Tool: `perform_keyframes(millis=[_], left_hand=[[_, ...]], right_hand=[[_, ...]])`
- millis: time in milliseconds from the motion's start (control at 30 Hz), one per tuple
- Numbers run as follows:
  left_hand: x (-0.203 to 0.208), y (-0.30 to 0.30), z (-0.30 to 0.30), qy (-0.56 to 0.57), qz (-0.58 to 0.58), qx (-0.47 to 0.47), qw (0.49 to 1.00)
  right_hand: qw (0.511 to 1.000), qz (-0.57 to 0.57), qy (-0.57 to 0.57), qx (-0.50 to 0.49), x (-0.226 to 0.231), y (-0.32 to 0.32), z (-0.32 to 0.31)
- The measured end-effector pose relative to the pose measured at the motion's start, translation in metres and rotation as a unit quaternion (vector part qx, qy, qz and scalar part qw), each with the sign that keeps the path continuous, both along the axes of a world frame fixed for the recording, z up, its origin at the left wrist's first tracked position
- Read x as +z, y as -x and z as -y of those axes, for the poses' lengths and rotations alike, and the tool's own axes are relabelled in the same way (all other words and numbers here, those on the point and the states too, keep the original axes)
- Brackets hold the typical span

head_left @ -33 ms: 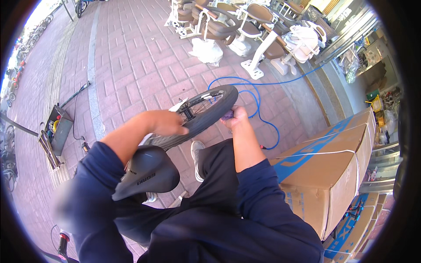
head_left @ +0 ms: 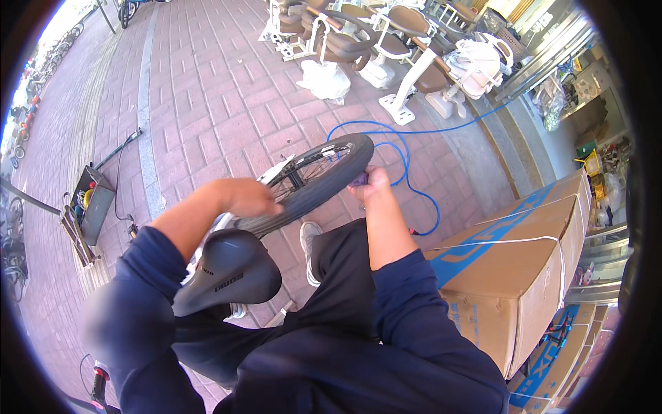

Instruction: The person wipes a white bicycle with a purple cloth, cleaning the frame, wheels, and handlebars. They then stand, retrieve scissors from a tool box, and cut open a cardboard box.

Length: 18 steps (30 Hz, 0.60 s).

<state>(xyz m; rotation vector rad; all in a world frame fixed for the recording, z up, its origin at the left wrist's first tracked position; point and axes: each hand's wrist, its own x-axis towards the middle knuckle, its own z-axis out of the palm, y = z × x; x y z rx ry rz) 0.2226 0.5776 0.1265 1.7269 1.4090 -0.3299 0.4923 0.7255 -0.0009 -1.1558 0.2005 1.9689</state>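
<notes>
A bicycle wheel with a black tyre (head_left: 324, 191) stands tilted in front of me, its hub and spokes showing. My left hand (head_left: 252, 198) is over the near left part of the tyre; its fingers are smeared by motion, and whether they touch the rubber is unclear. At the tyre's right side, my right hand (head_left: 372, 183) is closed on a small purple thing (head_left: 358, 181), perhaps a crumpled cloth, mostly hidden by the fingers. A black bicycle saddle (head_left: 234, 269) sits below my left forearm, close to my legs.
A blue hose (head_left: 408, 169) loops over the brick paving beyond the wheel. To the right lies a big strapped cardboard box (head_left: 510, 269). A grey toolbox (head_left: 94, 207) is on the left. Brown-and-white child seats (head_left: 407, 27) crowd the far side. A handlebar grip (head_left: 100, 383) shows at lower left.
My left hand and forearm have shifted a little to the left along the tyre. My right hand stays in place with the purple thing.
</notes>
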Motion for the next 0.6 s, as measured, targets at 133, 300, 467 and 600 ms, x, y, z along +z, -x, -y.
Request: perform_keyframes(millis=[133, 300, 467, 600], left_hand=[[-0.022, 0.055, 0.028, -0.085, -0.031, 0.079, 0.993], [0.009, 0.031, 0.012, -0.203, 0.108, 0.209, 0.950], [0.026, -0.032, -0.009, -0.063, 0.084, 0.014, 0.994], [0.003, -0.004, 0.000, -0.019, 0.045, 0.014, 0.999]], right_hand=[[0.999, 0.024, -0.025, -0.026, -0.027, -0.015, -0.018], [1.000, 0.009, 0.003, -0.002, -0.017, -0.003, -0.011], [0.999, 0.006, -0.032, 0.005, -0.027, -0.004, -0.017], [0.998, -0.022, -0.043, -0.033, -0.048, -0.012, -0.033]])
